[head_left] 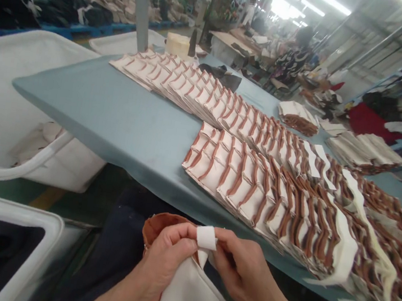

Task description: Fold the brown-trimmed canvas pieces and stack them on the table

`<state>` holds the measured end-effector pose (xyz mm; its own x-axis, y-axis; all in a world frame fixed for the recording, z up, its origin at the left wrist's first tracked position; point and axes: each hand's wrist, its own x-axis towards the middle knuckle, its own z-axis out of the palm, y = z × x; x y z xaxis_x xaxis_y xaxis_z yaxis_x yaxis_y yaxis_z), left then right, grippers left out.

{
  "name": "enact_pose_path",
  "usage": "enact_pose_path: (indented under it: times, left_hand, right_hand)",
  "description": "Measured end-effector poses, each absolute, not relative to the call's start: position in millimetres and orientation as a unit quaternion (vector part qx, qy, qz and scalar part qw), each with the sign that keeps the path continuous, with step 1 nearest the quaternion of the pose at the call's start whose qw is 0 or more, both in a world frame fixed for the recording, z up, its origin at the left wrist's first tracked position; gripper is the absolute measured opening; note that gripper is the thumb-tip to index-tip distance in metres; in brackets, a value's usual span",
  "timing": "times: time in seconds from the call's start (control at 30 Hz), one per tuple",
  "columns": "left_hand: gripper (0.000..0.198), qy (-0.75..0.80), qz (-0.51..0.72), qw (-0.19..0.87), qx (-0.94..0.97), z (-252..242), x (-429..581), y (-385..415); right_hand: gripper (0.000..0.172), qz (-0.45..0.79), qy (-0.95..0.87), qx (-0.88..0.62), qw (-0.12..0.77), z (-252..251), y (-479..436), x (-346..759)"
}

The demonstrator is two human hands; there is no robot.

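Note:
In front of my lap, a cream fabric piece [191, 295] with a rust-brown inner side [156, 224] hangs from my fingers. My left hand [166, 257] is closed on its upper edge, thumb on the near side. A short white strip [207, 237] lies at the fingertips where my two hands meet. My right hand [245, 265] is closed in a pinch at the strip's right end, beside the fabric edge. Its fingertips are partly hidden, and whether the strip is joined to the fabric cannot be made out.
On the blue-grey table [124, 115], overlapping cream-and-brown pieces [235, 170] lie in long rows, with loose white strips [343, 248] over them. White bins [32, 49] stand at left. Folded stacks [367, 150] lie farther right. A person [290, 61] is in the background.

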<state>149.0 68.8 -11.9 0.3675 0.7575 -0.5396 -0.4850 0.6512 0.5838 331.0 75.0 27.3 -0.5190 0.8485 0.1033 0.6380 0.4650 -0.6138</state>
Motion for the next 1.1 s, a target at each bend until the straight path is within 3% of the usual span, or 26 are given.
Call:
enact_pose_path:
  times: [0.17, 0.37, 0.5, 0.63, 0.77, 1.1]
  left_hand:
    - [0.032, 0.427, 0.366, 0.812, 0.158, -11.5, 155.2, 61.3]
    - [0.035, 0.430, 0.330, 0.828, 0.144, -10.2, 159.6, 56.7]
    - [0.034, 0.429, 0.320, 0.828, 0.168, -10.5, 162.1, 55.1]
    - [0.032, 0.438, 0.339, 0.801, 0.228, -11.8, 161.7, 53.8]
    - [0.026, 0.447, 0.352, 0.760, 0.313, -6.7, 160.1, 54.4]
    - [0.028, 0.458, 0.354, 0.693, 0.429, 1.7, 153.3, 55.8]
  right_hand:
    - [0.020, 0.343, -0.780, -0.470, 0.228, 20.6, 66.4, 332.9]
    - [0.012, 0.327, -0.758, -0.499, 0.265, 7.6, 60.0, 337.1]
    - [0.019, 0.319, -0.729, -0.526, 0.299, 1.6, 58.5, 338.7]
    - [0.016, 0.266, -0.734, -0.549, 0.298, 4.1, 60.3, 337.5]
    - [0.017, 0.216, -0.761, -0.518, 0.324, 7.2, 61.4, 336.8]
    - [0.012, 0.251, -0.739, -0.433, 0.450, 0.6, 61.6, 329.2]
